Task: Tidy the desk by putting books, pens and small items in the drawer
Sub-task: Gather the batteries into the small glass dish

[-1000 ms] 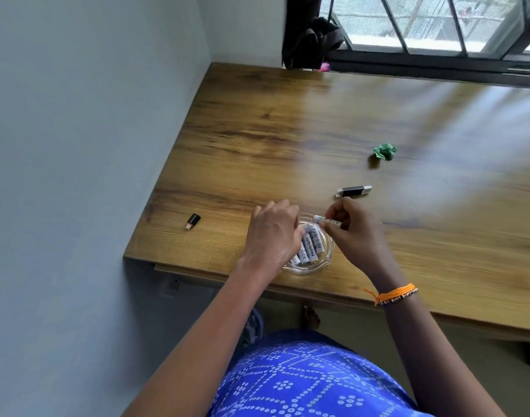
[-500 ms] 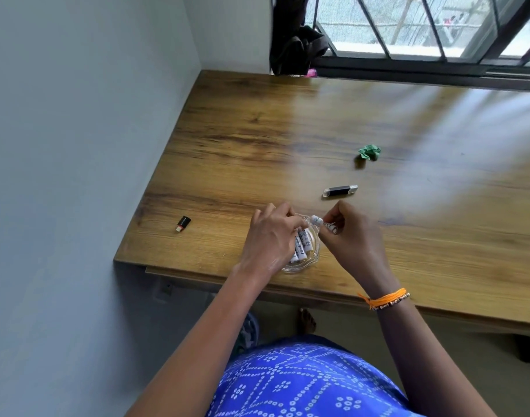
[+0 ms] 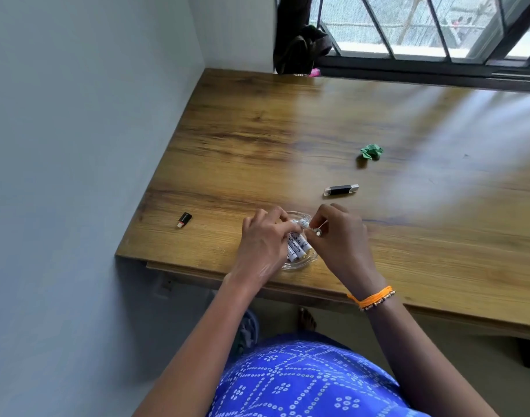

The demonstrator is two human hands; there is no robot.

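A small clear glass dish (image 3: 300, 263) sits near the front edge of the wooden desk (image 3: 318, 139) and holds several white batteries (image 3: 297, 245). My left hand (image 3: 263, 242) curls over the dish's left side, fingertips on the batteries. My right hand (image 3: 342, 239) pinches one white battery (image 3: 313, 231) above the dish's right rim. A black USB stick (image 3: 341, 189) lies just beyond the dish. A small black adapter (image 3: 184, 220) lies to the left, and a crumpled green paper (image 3: 371, 152) lies farther back. No drawer is in view.
A grey wall (image 3: 77, 145) runs along the desk's left edge. A barred window (image 3: 423, 31) stands behind the desk, with dark cloth (image 3: 300, 46) hanging at its left end. My lap in blue patterned fabric (image 3: 303, 377) is below the front edge.
My right hand has tilted its battery down toward the dish and drawn closer to my left hand. The view has swung slightly, so the desk items sit a little further left.
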